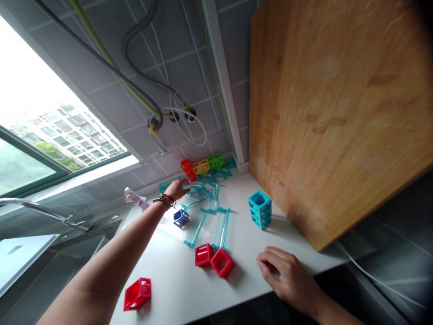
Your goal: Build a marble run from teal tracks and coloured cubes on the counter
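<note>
My left hand (177, 188) is stretched out to the back of the white countertop, by several clear teal track pieces (199, 188). Its finger and thumb look slightly apart, with nothing visible between them. Nearer me, a dark blue cube frame (180, 218) sits below that wrist. Two straight clear track pieces (221, 229) lie in the middle, and two red cube frames (203, 255) touch their near ends. My right hand (282, 274) rests loosely curled at the front edge, with nothing seen in it. Behind it stands a stack of teal cube frames (260, 210).
Red, yellow (201, 167) and green block frames line the back wall. Another red cube frame (137, 294) lies front left. A large wooden board (338, 104) stands at right. A faucet (74, 222) and sink are at left; hoses (111, 67) hang above.
</note>
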A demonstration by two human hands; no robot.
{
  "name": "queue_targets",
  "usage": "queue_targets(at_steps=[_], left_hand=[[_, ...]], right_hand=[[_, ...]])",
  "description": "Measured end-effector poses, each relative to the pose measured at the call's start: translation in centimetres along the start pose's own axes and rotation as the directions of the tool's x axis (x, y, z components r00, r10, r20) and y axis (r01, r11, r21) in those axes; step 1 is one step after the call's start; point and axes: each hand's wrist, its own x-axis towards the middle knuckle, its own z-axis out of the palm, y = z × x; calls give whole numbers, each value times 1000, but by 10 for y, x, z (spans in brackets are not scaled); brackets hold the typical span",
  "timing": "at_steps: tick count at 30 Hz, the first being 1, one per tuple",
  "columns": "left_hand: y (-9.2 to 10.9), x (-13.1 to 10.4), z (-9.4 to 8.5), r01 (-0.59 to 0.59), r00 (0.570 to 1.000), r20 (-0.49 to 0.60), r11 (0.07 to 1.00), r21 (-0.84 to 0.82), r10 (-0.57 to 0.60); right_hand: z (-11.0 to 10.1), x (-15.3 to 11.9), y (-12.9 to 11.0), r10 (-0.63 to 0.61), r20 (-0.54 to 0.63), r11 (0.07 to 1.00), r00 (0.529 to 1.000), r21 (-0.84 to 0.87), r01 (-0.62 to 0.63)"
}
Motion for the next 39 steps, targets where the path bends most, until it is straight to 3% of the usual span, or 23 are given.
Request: queue_targets(at_steps=[5,16,27,39], left_hand=[[-5,2,0,56,998,-4,998,-32,-56],[10,19,-2,137,990,28,990,-29,-136],[4,12,-2,264,960,86,964,23,-265],[15,6,-8,318,941,96,946,69,-324]], right_hand=[[1,0,1,-11,-2,1000,1000,-25,11],[2,0,0,-35,-18,999,999,-37,35],[2,0,-1,-40,-21,998,999,-50,39],[0,0,-4,-37,-29,998,999,-56,35]])
